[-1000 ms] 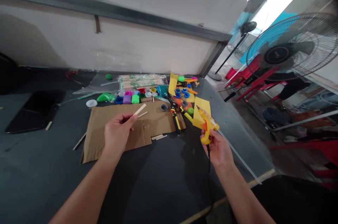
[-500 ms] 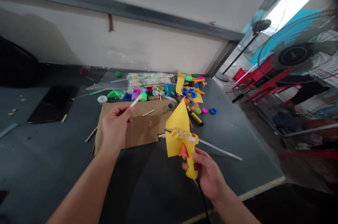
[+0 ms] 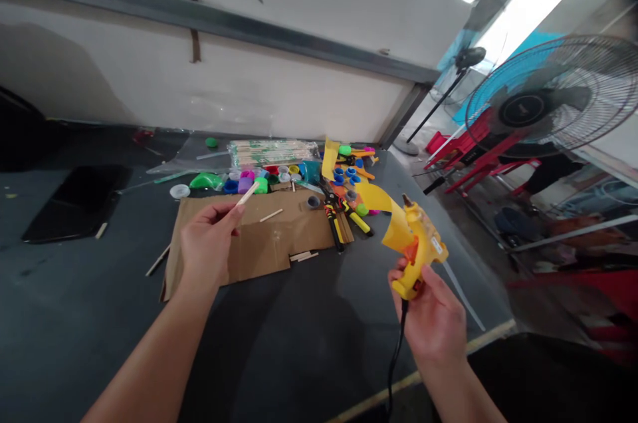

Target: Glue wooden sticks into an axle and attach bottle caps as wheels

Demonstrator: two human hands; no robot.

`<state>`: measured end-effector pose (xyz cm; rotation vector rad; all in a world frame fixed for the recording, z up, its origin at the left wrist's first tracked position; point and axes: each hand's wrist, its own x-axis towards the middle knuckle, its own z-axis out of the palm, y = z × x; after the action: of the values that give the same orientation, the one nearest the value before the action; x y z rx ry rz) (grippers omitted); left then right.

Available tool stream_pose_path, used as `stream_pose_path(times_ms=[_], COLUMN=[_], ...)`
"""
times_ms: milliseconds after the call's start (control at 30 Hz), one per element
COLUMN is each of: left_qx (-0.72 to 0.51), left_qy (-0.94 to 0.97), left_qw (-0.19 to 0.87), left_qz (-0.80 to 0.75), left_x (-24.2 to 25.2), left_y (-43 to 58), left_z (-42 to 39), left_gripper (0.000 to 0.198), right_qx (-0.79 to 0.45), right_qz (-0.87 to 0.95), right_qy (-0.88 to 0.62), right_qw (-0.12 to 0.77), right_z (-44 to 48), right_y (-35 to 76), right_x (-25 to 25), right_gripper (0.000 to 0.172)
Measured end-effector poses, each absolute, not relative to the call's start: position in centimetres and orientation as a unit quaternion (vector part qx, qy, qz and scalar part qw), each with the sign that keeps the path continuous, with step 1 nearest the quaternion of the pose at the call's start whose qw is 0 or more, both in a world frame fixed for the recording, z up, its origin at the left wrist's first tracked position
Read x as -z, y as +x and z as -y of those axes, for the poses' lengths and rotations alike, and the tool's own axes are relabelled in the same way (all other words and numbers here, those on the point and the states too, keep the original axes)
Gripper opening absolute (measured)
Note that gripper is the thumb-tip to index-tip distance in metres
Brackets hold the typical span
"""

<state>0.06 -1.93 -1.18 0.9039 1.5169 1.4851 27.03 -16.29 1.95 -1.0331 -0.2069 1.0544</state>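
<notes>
Between the thumb and fingers of my left hand (image 3: 207,243) is a short wooden stick (image 3: 248,193), held above the left part of a cardboard piece (image 3: 264,253). My right hand (image 3: 432,320) grips a yellow hot glue gun (image 3: 421,240) by its handle, nozzle tilted up, with a black cord hanging below. A curled yellow sheet (image 3: 393,230) sits against the gun's left side; I cannot tell whether it is held by the fingers or stuck. Another short stick (image 3: 271,215) lies on the cardboard, and pliers (image 3: 333,223) with yellow and black handles rest at its right end.
Behind the cardboard are a bag of wooden sticks (image 3: 274,152), several coloured caps (image 3: 246,183) and a green pouch (image 3: 207,181). A black phone (image 3: 77,203) lies at left. A clear glue stick (image 3: 466,296) is near the right table edge. Beyond stands a large fan (image 3: 523,110).
My right hand has swung the glue gun and yellow sheet to the right, tipping the nozzle from leftward to upward, uncovering the pliers. My left hand still holds the stick. The view has shifted slightly.
</notes>
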Motion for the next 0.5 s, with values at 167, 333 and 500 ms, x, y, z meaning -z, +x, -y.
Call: stream_pose_path(times_ms=[167, 333, 500], left_qx=[-0.58, -0.57, -0.56], left_qy=[0.351, 0.351, 0.374], left_qw=[0.418, 0.419, 0.405], left_qz=[-0.604, -0.613, -0.619], left_x=[1.6, 1.9, 2.3], left_y=[0.4, 0.6, 0.2], left_z=[1.9, 1.8, 1.7], left_gripper=[0.027, 0.027, 0.029], right_qx=[-0.471, -0.497, -0.561], right_qz=[0.024, 0.024, 0.035], right_qy=[-0.497, -0.496, -0.5], right_qw=[0.728, 0.712, 0.659], right_z=[17.9, 17.1, 16.9], right_y=[27.2, 28.5, 28.2], right_x=[-0.2, 1.2, 1.5], right_gripper=[0.022, 0.021, 0.019])
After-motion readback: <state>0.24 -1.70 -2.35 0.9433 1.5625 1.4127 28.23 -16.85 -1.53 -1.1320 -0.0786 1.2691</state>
